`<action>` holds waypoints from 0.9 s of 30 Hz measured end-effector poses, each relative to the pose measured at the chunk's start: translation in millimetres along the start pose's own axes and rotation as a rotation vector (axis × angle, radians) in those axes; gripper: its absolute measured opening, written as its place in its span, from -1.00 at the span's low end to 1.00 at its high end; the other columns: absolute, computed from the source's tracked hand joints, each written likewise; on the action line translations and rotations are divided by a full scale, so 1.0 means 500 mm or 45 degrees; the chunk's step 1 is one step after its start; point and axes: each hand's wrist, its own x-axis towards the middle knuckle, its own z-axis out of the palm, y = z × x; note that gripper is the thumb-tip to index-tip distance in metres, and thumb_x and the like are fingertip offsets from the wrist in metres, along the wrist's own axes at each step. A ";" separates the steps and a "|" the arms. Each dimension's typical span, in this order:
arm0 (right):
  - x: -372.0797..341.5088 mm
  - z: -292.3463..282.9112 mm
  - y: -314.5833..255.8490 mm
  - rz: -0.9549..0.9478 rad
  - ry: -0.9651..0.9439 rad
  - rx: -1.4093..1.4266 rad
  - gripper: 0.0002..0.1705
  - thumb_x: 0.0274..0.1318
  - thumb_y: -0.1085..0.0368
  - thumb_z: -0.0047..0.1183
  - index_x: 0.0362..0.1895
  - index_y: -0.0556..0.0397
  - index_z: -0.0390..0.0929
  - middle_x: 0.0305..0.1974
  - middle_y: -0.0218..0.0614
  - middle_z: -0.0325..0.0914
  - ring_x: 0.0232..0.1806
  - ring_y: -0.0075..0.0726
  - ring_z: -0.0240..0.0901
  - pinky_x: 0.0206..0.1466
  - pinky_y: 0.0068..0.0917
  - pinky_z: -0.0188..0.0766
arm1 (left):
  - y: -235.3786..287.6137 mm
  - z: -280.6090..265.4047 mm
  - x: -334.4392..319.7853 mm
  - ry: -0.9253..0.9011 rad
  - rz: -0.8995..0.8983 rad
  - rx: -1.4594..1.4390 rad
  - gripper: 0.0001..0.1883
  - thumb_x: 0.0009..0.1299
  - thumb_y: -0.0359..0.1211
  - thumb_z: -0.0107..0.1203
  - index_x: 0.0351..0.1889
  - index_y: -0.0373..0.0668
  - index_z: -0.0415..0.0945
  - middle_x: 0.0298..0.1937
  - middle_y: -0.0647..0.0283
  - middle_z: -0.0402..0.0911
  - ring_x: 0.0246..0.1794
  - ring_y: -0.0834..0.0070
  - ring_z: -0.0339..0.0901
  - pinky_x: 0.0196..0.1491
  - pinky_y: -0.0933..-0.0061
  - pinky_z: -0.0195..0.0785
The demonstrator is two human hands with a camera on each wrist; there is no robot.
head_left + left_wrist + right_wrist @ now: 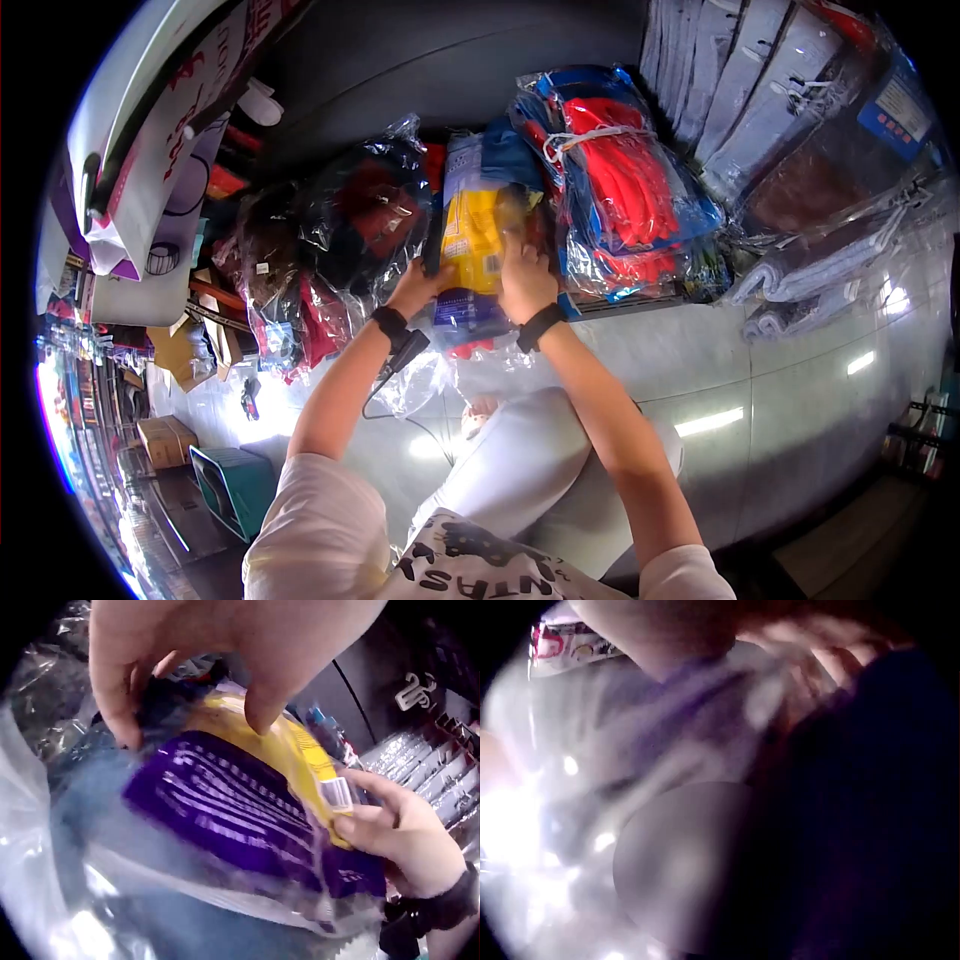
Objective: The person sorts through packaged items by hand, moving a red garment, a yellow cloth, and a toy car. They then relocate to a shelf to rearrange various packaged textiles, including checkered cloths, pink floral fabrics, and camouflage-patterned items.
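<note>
A clear plastic package with a yellow and purple printed card [470, 245] lies between my two hands in the head view. White print covers the purple part [225, 802], and a barcode label sits by its yellow part. My left hand [415, 290] holds the package's left edge; in the left wrist view its thumb [262, 709] bends down over the yellow part. At the opposite edge my right hand [527, 280] pinches the package between thumb and fingers, close to the barcode. The right wrist view is blurred, showing fingers and shiny plastic.
To the right stands a tied stack of bagged red gloves [620, 170]. Dark bagged items [365, 215] lie to the left. Grey packaged textiles [770, 80] fill the back right. A teal bin [235, 485] and a cardboard box [167, 440] are on the floor at left.
</note>
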 end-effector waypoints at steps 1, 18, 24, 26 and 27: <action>-0.006 -0.005 0.003 -0.054 0.038 0.067 -0.22 -0.22 0.40 0.09 0.19 0.02 0.05 -0.06 0.02 0.31 -0.13 0.14 0.29 -0.11 -0.14 0.33 | -0.001 -0.007 0.000 -0.061 -0.009 -0.074 -0.37 0.25 0.00 0.04 0.07 -0.32 0.20 -0.35 0.30 0.46 -0.43 0.68 0.40 -0.39 0.66 0.29; -0.037 0.020 0.025 -0.024 0.138 0.164 -0.16 -0.17 0.17 0.14 0.21 0.08 0.02 0.18 0.26 -0.02 0.07 0.30 0.13 0.07 -0.02 0.15 | -0.031 0.050 0.031 0.330 0.203 0.328 -0.16 0.18 0.04 0.07 0.22 -0.36 0.00 0.17 -0.20 0.17 0.19 -0.02 0.12 0.18 0.22 0.02; -0.039 -0.049 -0.014 -0.224 0.156 0.279 -0.35 -0.09 0.15 0.06 0.08 0.16 0.16 0.01 0.24 0.22 -0.05 0.22 0.26 -0.01 -0.08 0.22 | 0.069 0.066 -0.001 0.475 0.623 0.559 -0.25 0.17 -0.11 0.12 0.22 -0.25 0.03 0.13 -0.11 0.19 0.16 -0.02 0.09 0.18 0.13 0.00; -0.044 -0.064 -0.012 -0.327 0.206 0.375 -0.40 -0.02 0.17 0.01 0.07 0.17 0.15 -0.04 0.19 0.28 -0.04 0.17 0.27 -0.01 -0.11 0.23 | 0.141 0.069 -0.037 0.588 0.831 0.779 -0.29 0.19 -0.14 0.10 0.22 -0.23 0.04 0.17 -0.10 0.12 0.17 -0.01 0.08 0.17 0.11 0.00; -0.055 -0.087 -0.011 -0.351 0.218 0.429 -0.44 0.00 0.19 -0.02 0.06 0.18 0.16 -0.08 0.14 0.33 -0.06 0.13 0.30 -0.03 -0.15 0.25 | 0.155 0.070 -0.038 0.554 0.883 0.766 -0.30 0.19 -0.15 0.09 0.22 -0.23 0.04 0.18 -0.09 0.10 0.18 -0.02 0.06 0.18 0.09 -0.02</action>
